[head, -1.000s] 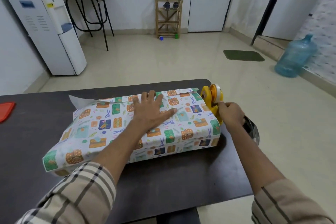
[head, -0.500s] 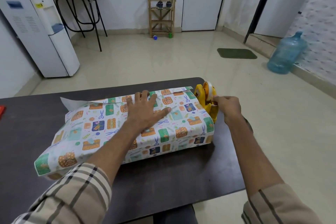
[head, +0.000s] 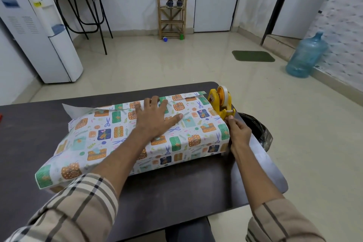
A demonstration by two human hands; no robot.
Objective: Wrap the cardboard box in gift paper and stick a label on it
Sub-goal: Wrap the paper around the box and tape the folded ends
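The cardboard box (head: 110, 143) lies on the dark table (head: 176, 188), covered in white gift paper printed with presents and scissors. My left hand (head: 155, 116) presses flat on the top of the paper, fingers spread near the far seam. A yellow tape dispenser (head: 221, 102) with a white roll stands at the box's far right corner. My right hand (head: 238, 129) is just below the dispenser's cutter, its thumb and fingertips pinching the tape end. Loose paper sticks out past the box at both ends. No label is in view.
A black bin bag (head: 259, 129) hangs off the table's right edge, close to my right hand. A red object (head: 1, 117) peeks in at the far left edge. On the floor beyond are a white water dispenser (head: 39, 31), a blue water jug (head: 306, 55) and a wooden rack (head: 171, 17).
My right hand slid from the side of the dispenser down to the cutter and took the tape end. The left hand stayed pressed on the paper. The view shifted slightly.
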